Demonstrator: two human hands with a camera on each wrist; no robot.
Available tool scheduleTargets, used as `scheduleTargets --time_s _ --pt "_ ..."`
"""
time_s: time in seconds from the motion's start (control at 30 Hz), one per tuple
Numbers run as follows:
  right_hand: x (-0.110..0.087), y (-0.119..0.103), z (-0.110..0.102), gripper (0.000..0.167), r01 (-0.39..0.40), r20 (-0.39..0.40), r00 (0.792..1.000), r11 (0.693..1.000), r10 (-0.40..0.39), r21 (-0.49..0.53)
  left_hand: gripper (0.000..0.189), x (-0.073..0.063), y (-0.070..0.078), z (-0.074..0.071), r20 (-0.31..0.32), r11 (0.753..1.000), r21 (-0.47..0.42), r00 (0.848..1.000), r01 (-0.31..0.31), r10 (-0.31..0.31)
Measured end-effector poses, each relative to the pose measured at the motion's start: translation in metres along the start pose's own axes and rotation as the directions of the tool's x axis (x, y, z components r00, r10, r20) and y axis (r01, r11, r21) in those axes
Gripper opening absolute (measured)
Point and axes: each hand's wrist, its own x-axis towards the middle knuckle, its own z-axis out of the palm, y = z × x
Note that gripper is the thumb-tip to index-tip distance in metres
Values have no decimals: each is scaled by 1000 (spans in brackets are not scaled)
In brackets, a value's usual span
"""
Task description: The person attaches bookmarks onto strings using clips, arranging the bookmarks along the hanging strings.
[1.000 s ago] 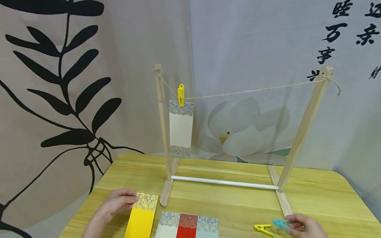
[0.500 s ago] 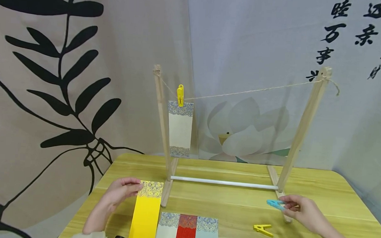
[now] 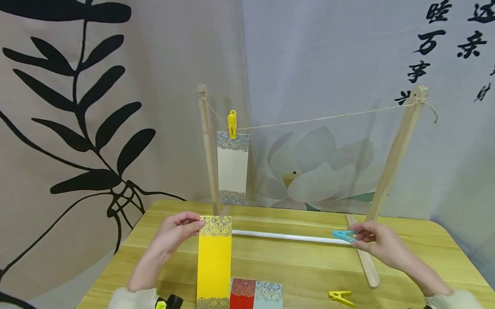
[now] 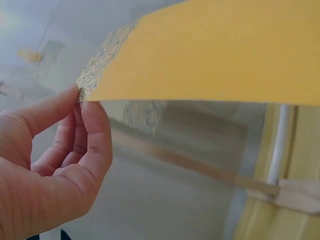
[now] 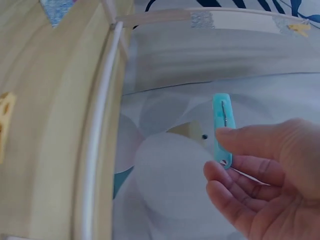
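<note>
The left hand (image 3: 173,235) pinches a yellow card (image 3: 214,267), the right hand (image 3: 377,243) a blue clothespin (image 3: 343,235); both have risen above the surface (image 3: 304,272), nearer the string (image 3: 290,123). One yellow clothespin (image 3: 232,125) clips one white card (image 3: 232,169) far left; a second yellow clothespin (image 3: 341,298) lies near right, one red card (image 3: 242,303) and one pale-blue card (image 3: 268,307) near left.

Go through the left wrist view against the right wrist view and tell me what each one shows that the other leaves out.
Only the left wrist view: the left hand, its grip at a patterned corner of the yellow card.

Only the right wrist view: the right hand pinching the blue clip, and a loose yellow clip on the table, cut off by the frame.

Both: the hanging white card, partly hidden in the left one, a wooden post, the white rod and some table.
</note>
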Motion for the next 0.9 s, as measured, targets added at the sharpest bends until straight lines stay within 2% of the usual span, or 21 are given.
scheduleTargets --time_s 0.33,0.63,0.8,0.9 --pt "27 -26 -18 24 128 -46 990 989 -132 -80 10 8 18 31 -28 994 -48 995 -100 99" --pt "47 -52 -31 24 143 -78 985 983 -152 -114 10 15 32 52 -29 981 -106 987 -161 158" --pt "56 -62 -33 24 185 -132 971 975 -201 -120 5 18 42 64 -22 979 -111 985 -171 170" --pt "62 -67 -34 23 211 -157 960 969 -230 -129 8 20 47 70 -15 976 -121 983 -182 182"
